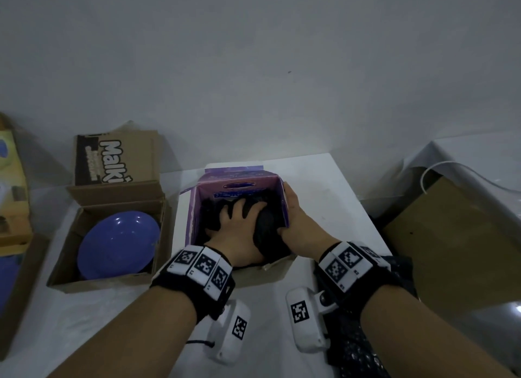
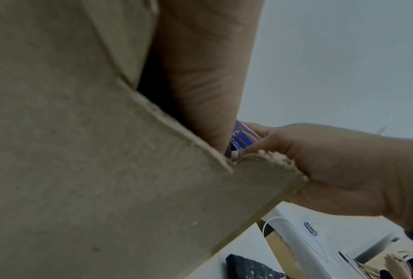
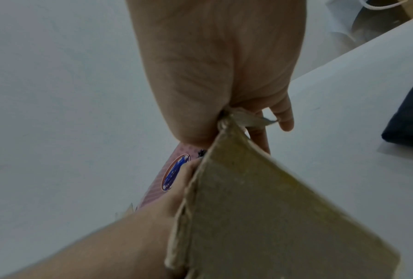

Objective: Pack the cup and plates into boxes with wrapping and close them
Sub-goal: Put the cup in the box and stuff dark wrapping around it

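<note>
A purple printed box (image 1: pixel 239 180) stands open in the middle of the white table (image 1: pixel 324 180), holding a bundle in black wrapping (image 1: pixel 267 231). My left hand (image 1: pixel 236 225) is inside the box, with its fingers spread flat on the bundle. My right hand (image 1: pixel 298 220) grips the box's right wall, thumb inside and fingers outside. In the left wrist view the brown front flap (image 2: pixel 105 169) fills the picture and the right hand (image 2: pixel 332 169) shows beside it. The right wrist view shows my right hand (image 3: pixel 220 66) at the flap's corner (image 3: pixel 272 207). What the bundle contains is hidden.
Left of the purple box, an open brown box (image 1: pixel 110 283) holds a blue plate (image 1: pixel 118 245); its printed lid flap (image 1: pixel 115 158) stands up behind. A black wrapping sheet (image 1: pixel 355 349) lies under my right forearm. Brown cardboard (image 1: pixel 456 242) and a white cable sit off the table's right edge.
</note>
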Action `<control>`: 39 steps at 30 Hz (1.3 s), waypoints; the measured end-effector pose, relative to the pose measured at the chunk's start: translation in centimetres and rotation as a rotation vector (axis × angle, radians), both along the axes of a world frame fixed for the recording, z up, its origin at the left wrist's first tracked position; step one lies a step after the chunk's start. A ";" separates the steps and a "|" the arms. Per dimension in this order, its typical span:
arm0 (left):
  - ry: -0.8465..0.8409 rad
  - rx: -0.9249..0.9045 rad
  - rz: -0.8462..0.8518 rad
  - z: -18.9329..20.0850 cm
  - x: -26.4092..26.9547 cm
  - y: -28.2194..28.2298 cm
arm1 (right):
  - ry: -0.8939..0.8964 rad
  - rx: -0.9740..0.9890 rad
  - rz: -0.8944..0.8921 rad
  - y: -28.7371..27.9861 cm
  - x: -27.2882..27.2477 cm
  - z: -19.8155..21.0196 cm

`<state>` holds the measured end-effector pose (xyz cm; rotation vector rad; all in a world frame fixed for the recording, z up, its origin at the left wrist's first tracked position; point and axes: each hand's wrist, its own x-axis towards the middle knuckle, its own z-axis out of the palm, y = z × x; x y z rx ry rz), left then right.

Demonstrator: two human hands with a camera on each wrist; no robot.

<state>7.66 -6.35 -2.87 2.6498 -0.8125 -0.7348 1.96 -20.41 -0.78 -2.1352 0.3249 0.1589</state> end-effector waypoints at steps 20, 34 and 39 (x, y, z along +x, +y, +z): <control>0.170 -0.376 0.473 0.5 0.4 0.9 | -0.067 0.006 0.008 0.0 0.0 -0.5; -0.365 -0.513 0.280 2.3 0.9 3.4 | -0.164 -0.504 -0.033 0.5 -1.4 0.1; -0.642 -0.484 0.365 1.2 0.5 5.4 | -0.062 -0.918 0.443 1.4 -0.5 1.6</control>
